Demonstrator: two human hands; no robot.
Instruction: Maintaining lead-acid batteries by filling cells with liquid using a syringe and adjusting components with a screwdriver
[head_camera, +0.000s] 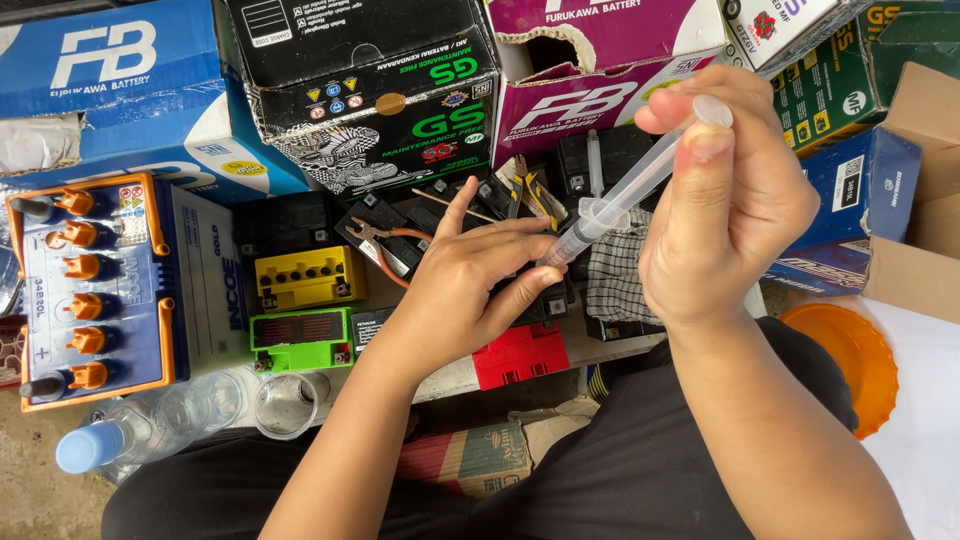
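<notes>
My right hand (725, 200) holds a clear plastic syringe (625, 195) at an angle, with the thumb on top of its plunger. The syringe's tip points down toward a small black battery (545, 300) under my left hand (475, 275). That hand lies over the black battery, fingers spread and curled near the syringe's tip. The tip itself is hidden behind my left fingers. A red battery (520, 355) sits just below my left hand.
A big white and blue battery with orange caps (95, 285) stands at the left. Yellow (308, 277) and green (300, 340) small batteries lie beside it. A plastic bottle (150, 425), a clear cup (286, 405), pliers (385, 240), battery boxes (370, 90) and an orange lid (850, 360) surround them.
</notes>
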